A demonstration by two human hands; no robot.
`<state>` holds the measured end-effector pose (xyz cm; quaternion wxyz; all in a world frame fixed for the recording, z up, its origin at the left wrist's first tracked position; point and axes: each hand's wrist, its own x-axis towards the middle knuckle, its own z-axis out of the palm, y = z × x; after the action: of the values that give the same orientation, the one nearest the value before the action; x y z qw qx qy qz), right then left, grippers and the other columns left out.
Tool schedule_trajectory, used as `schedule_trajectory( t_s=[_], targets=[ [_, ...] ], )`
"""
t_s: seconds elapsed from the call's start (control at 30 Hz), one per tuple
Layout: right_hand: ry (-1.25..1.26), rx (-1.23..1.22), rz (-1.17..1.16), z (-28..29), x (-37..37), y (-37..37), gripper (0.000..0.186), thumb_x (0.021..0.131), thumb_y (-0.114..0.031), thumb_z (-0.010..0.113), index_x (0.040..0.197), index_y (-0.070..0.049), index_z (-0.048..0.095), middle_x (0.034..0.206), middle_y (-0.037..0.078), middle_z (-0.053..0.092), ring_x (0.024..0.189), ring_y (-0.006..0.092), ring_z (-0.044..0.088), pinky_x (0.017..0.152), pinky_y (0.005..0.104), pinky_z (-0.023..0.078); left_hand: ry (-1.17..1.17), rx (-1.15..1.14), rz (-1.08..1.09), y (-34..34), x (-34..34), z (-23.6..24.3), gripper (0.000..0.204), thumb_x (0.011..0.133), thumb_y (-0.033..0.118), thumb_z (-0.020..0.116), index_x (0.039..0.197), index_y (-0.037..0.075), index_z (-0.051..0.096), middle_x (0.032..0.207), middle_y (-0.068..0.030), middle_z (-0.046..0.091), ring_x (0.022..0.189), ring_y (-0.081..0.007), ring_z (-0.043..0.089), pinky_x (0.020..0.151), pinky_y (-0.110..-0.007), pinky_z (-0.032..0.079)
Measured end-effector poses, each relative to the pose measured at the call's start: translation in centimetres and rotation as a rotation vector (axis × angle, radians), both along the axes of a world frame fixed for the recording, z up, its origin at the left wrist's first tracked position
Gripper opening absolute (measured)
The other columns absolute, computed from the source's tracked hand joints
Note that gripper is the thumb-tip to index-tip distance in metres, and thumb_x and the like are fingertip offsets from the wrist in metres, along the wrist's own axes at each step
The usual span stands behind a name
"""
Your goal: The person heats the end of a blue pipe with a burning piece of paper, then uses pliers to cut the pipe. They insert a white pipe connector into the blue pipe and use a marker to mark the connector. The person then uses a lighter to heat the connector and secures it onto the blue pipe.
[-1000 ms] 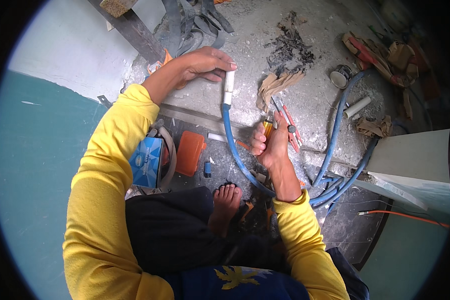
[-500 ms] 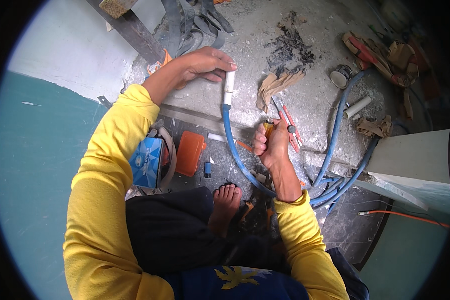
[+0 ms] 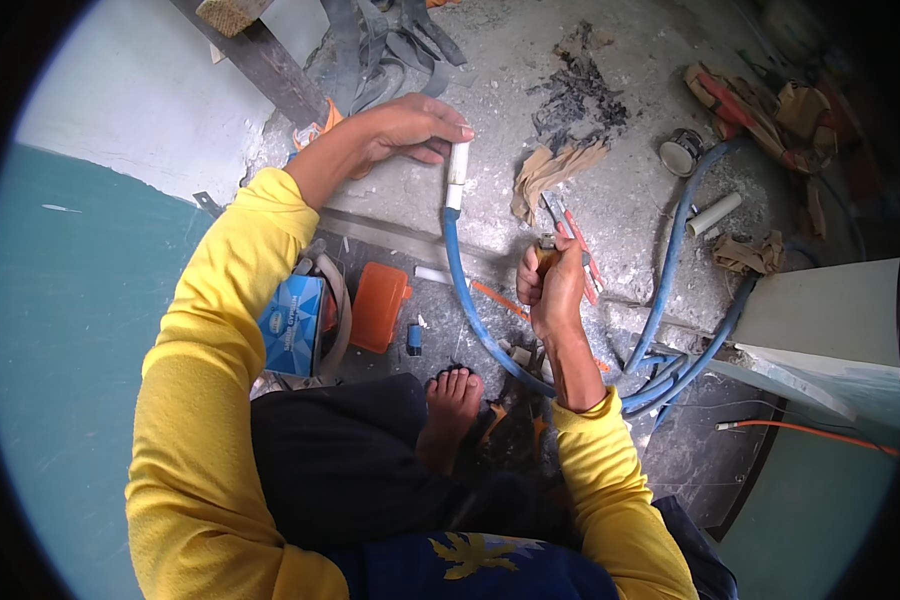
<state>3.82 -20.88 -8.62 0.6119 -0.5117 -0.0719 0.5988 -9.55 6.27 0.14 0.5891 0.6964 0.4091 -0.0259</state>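
My left hand point(image 3: 415, 130) pinches the top of a short white plastic pipe point(image 3: 457, 170) between thumb and fingers. The pipe stands nearly upright on the end of a blue flexible hose point(image 3: 462, 278), which curves down and to the right past my right wrist. Closed around a small yellow lighter with a metal top point(image 3: 546, 250) is my right hand point(image 3: 558, 285), to the right of the hose. I cannot make out a flame. Red-handled pliers point(image 3: 584, 235) lie on the concrete just beyond that hand, partly hidden by it.
An orange plastic case point(image 3: 379, 307) and a blue box point(image 3: 292, 325) sit left of my bare foot. Brown paper point(image 3: 550, 178) and black burnt scraps point(image 3: 580, 100) lie ahead. Toward the right are coiled blue hose point(image 3: 662, 290), an open can point(image 3: 681, 153) and a white pipe piece point(image 3: 715, 214).
My right hand has shifted slightly right and turned, bringing the lighter more upright and covering more of the pliers. My left hand and the white pipe have barely moved.
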Motion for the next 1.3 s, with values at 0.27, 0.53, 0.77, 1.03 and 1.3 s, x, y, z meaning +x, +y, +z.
schedule_trajectory(
  t_s=[0.27, 0.53, 0.77, 1.03, 1.3],
  targets=[
    [0.048, -0.018, 0.051, -0.2, 0.7, 0.2, 0.053, 0.101, -0.056, 0.029, 0.068, -0.016, 0.040, 0.058, -0.004, 0.036, 0.049, 0.0112, 0.028, 0.047, 0.0293, 0.021, 0.012, 0.007, -0.006, -0.1, 0.1, 0.1, 0.043, 0.098, 0.032, 0.078, 0.128, 0.003, 0.068, 0.120, -0.0071, 0.069, 0.114, -0.0163, 0.066, 0.098, -0.031, 0.059],
    [0.136, 0.076, 0.012, -0.2, 0.8, 0.1, 0.053, 0.101, -0.057, 0.030, 0.071, -0.015, 0.043, 0.059, -0.004, 0.035, 0.050, 0.0107, 0.029, 0.047, 0.0289, 0.022, 0.008, -0.011, -0.001, 0.1, 0.2, -0.3, 0.041, 0.098, 0.032, 0.078, 0.126, 0.004, 0.069, 0.119, -0.0060, 0.069, 0.113, -0.0155, 0.066, 0.097, -0.030, 0.059],
    [0.179, 0.134, -0.006, 0.0, 1.5, 0.3, 0.054, 0.099, -0.059, 0.032, 0.071, -0.014, 0.039, 0.061, -0.002, 0.034, 0.051, 0.0124, 0.029, 0.047, 0.0289, 0.022, 0.012, -0.003, 0.004, -0.1, 0.3, -0.1, 0.042, 0.097, 0.033, 0.079, 0.125, 0.004, 0.069, 0.117, -0.0058, 0.069, 0.111, -0.0156, 0.066, 0.094, -0.029, 0.060],
    [0.327, 0.261, -0.011, 1.8, 1.8, 0.3, 0.050, 0.100, -0.053, 0.034, 0.071, -0.013, 0.039, 0.061, -0.001, 0.036, 0.051, 0.0125, 0.031, 0.046, 0.0286, 0.025, 0.021, 0.004, 0.019, 0.0, 0.2, -0.3, 0.043, 0.097, 0.033, 0.079, 0.126, 0.004, 0.070, 0.116, -0.0050, 0.070, 0.108, -0.0145, 0.068, 0.091, -0.028, 0.061],
    [0.575, 0.491, 0.081, 1.4, 2.2, -0.1, 0.051, 0.096, -0.055, 0.041, 0.068, -0.012, 0.040, 0.060, 0.000, 0.035, 0.050, 0.0132, 0.031, 0.045, 0.0293, 0.026, 0.055, 0.102, 0.045, -0.6, 0.7, -0.6, 0.044, 0.097, 0.034, 0.079, 0.127, 0.003, 0.069, 0.112, -0.0047, 0.073, 0.100, -0.0141, 0.070, 0.086, -0.027, 0.060]
  ],
)
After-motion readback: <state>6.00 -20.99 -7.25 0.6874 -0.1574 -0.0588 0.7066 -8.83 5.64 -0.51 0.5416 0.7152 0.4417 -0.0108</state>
